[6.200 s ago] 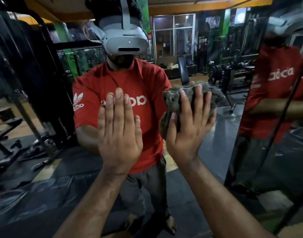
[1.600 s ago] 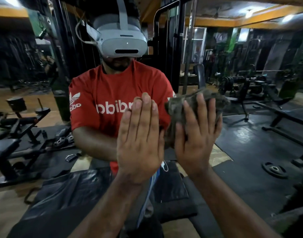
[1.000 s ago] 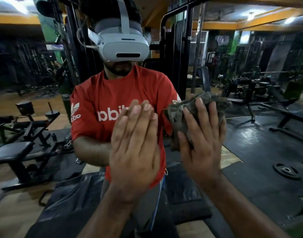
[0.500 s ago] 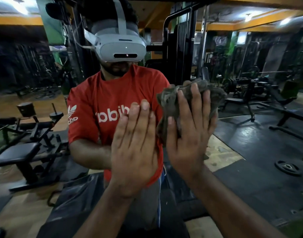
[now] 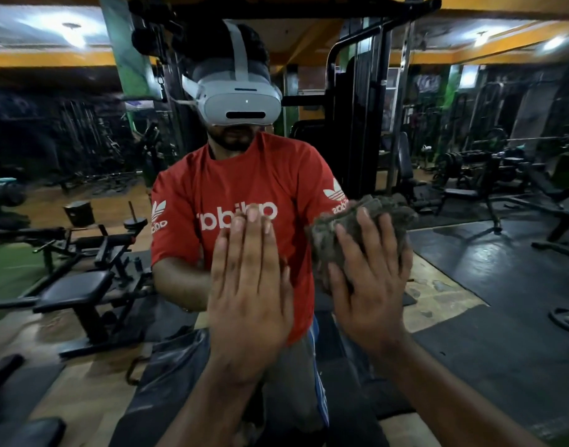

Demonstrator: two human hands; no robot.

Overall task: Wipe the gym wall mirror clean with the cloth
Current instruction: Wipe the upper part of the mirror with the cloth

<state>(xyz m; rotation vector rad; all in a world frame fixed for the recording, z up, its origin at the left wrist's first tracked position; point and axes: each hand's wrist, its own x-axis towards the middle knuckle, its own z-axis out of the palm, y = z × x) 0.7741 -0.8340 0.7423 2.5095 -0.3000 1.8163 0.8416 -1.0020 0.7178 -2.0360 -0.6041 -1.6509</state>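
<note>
The right hand (image 5: 370,285) presses the bunched cloth (image 5: 357,227) flat against the mirror (image 5: 502,285), fingers (image 5: 363,240) spread straight over it, while the left hand (image 5: 249,285), fingers together, braces on the glass just beside it.

Left hand (image 5: 249,295) flat on mirror (image 5: 502,285); right hand (image 5: 370,285) beside it, cloth (image 5: 351,227) under fingers.

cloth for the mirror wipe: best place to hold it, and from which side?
Hold the cloth from its back, the side facing away from the mirror, palm over the middle of the wad. It is crumpled into a thick lump, so spread fingers can press it flat on the glass, as the right hand does now. The left hand lies flat beside it.
</note>
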